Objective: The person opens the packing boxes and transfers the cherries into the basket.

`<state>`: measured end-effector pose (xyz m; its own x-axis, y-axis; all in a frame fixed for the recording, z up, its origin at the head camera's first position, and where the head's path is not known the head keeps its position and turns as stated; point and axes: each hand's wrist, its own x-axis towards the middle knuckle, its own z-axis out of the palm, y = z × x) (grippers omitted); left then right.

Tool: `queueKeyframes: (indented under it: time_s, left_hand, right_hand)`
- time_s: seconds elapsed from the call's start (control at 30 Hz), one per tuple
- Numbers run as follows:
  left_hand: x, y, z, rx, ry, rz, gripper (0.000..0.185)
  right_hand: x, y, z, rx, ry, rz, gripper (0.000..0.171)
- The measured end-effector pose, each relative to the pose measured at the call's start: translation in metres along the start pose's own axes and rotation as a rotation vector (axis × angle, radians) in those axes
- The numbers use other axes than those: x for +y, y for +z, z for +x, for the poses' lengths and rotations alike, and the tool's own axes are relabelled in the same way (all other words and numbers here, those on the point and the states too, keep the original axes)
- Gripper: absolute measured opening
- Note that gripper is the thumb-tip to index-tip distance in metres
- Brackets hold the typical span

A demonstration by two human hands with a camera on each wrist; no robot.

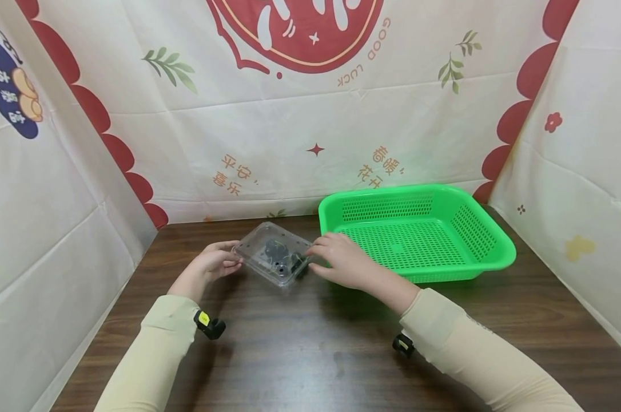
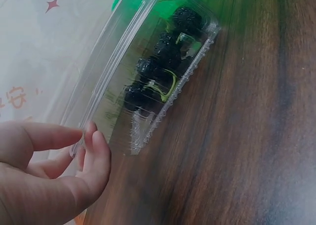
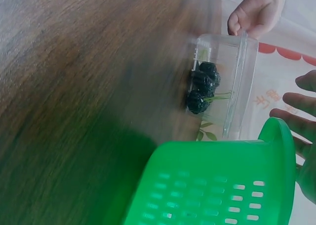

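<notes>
Clear plastic clamshell box (image 1: 274, 253) of dark berries (image 2: 163, 62) on dark wood counter (image 1: 310, 355), beside green basket (image 1: 418, 229). Left hand (image 1: 215, 263) pinching its corner; right hand (image 1: 338, 260) resting relaxed against opposite end. Best kept level, gripped evenly.

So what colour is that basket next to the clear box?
Bright green basket, clearest in the head view.

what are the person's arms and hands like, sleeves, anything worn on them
Both arms are covered by long, close-fitting pale beige sleeves that end at the wrists. The left hand and right hand are bare, with no gloves or rings that show. Under each wrist sits a small black device: the left wrist device carries a yellow tag, while the right wrist device looks plain black.
</notes>
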<state>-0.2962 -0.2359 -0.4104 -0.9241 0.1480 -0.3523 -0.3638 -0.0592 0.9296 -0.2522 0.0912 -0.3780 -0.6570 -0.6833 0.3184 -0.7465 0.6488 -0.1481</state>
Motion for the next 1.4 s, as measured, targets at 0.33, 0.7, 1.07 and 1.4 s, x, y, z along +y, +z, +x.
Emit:
queueKeyframes:
  time_s: [0.33,0.7,1.07,1.4]
  left_hand:
    - [0.000,0.007,-0.003,0.188,0.001,-0.084,0.056]
    - [0.001,0.007,-0.008,0.266,-0.005,-0.223,0.044]
    - [-0.003,0.004,-0.002,0.261,0.009,-0.208,0.024]
    - [-0.005,0.009,0.004,0.243,0.053,-0.088,0.042]
  right_hand:
    - [-0.002,0.002,0.001,0.012,-0.034,-0.024,0.026]
    - [-0.004,0.003,0.001,0.011,-0.045,-0.020,0.025]
    - [-0.004,0.004,0.003,0.006,-0.035,-0.041,0.024]
    - [-0.006,0.008,0.003,-0.013,-0.075,-0.094,0.029]
